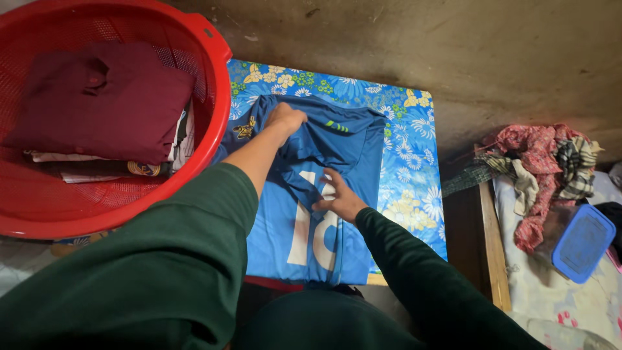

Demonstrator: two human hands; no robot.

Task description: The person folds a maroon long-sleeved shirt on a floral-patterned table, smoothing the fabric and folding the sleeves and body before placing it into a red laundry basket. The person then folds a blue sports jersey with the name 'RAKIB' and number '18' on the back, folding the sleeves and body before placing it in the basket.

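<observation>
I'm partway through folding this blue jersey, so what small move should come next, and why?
Probably fold the top down: the left hand presses the collar end of the blue jersey, the right hand pins its middle, and the sides look tucked in.

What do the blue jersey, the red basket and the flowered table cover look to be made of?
Blue jersey: thin synthetic knit, probably polyester, judging by its slight sheen and soft creases under the left hand and right hand. Red basket: moulded plastic, glossy rim, perforated mesh walls. Flowered table cover: seemingly printed vinyl or oilcloth, lying flat and smooth; plain cloth cannot be ruled out.
</observation>
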